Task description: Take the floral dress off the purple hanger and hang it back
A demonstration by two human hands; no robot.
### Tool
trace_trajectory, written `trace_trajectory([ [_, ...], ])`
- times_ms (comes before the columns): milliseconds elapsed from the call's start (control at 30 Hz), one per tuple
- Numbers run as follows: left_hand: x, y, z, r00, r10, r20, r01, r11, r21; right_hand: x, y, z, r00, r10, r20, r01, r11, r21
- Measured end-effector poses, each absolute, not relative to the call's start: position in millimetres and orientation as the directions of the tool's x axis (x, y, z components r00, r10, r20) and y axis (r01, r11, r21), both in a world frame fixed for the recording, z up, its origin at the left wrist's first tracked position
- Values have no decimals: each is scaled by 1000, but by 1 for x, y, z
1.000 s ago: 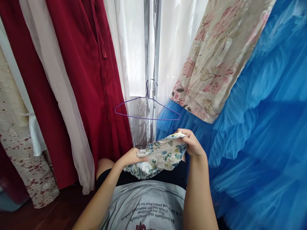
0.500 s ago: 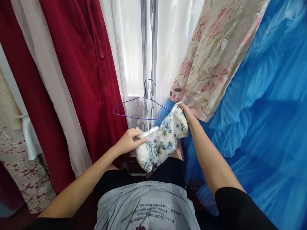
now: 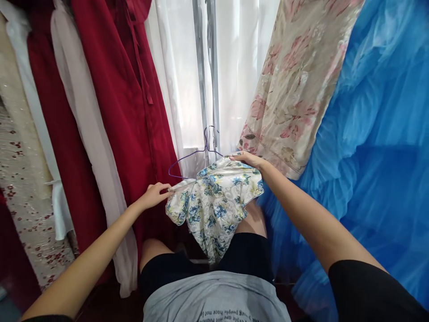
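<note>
A white blouse with blue and green flowers (image 3: 216, 203) is spread between my two hands, above my lap. My left hand (image 3: 154, 196) pinches its left edge. At its upper right, my right hand (image 3: 248, 158) grips the cloth with thumb and fingers. Just behind the blouse hangs a thin purple hanger (image 3: 182, 157), its hook upward near a grey metal pole. The blouse covers the hanger's right part, so I cannot tell whether the cloth is on it.
Dark red dresses (image 3: 120, 89) and a pale pink garment (image 3: 89, 134) hang to the left. A beige floral garment (image 3: 291, 98) and a ruffled blue tulle gown (image 3: 378, 179) hang on the right. White curtains (image 3: 234, 67) and grey poles (image 3: 200, 58) stand at the back.
The blouse has gone from bunched and slanted to spread wider, hanging down. My left hand has moved left with its edge; my right hand has shifted slightly left and lower.
</note>
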State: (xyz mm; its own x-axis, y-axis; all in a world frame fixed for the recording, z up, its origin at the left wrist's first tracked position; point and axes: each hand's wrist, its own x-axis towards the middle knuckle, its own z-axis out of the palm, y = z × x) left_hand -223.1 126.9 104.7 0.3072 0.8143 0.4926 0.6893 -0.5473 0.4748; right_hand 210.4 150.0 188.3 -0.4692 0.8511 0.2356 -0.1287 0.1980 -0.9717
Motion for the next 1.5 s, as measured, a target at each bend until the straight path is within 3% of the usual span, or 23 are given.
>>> trace_trajectory([
  [67,-221,142,108,323,848,420,659,-520,544,210,149,192,-493,839,230,-143,182,-973],
  [200,-211,171,132,375,856,355,750,-505,427,209,146,196,-457,868,194,-92,171,-981],
  [367,-203,199,165,231,850,473,826,-428,367,206,142,188,-423,888,183,-104,153,-983],
  [467,-188,212,181,188,826,531,825,-426,370,205,141,182,-416,902,114,-128,66,-990],
  [600,-159,227,195,191,805,562,757,-485,438,210,144,177,-464,885,-38,-125,-108,-986],
  [733,-147,228,200,9,842,540,670,-406,622,232,144,170,-398,915,-63,-24,-80,-997],
  [800,-148,218,201,-49,838,543,664,-379,645,247,138,166,-387,921,-38,38,-25,-999],
  [900,-148,193,201,35,765,643,675,-493,550,261,127,165,-386,918,92,99,140,-985],
  [1000,-142,168,204,196,628,753,727,-608,318,258,118,182,-311,915,258,40,284,-958],
  [1133,-135,154,209,239,612,754,845,-513,149,237,115,225,-327,866,378,-64,379,-923],
  [1233,-130,154,205,224,618,753,900,-428,83,223,117,242,-348,861,371,256,468,-846],
  [1333,-125,154,197,190,625,757,923,-377,80,216,124,231,-274,855,440,639,504,-581],
  [1400,-121,153,191,160,634,756,930,-354,101,218,131,213,-246,849,468,765,467,-444],
  [1500,-116,154,188,123,636,762,931,-340,133,232,139,188,-215,839,499,816,436,-380],
])
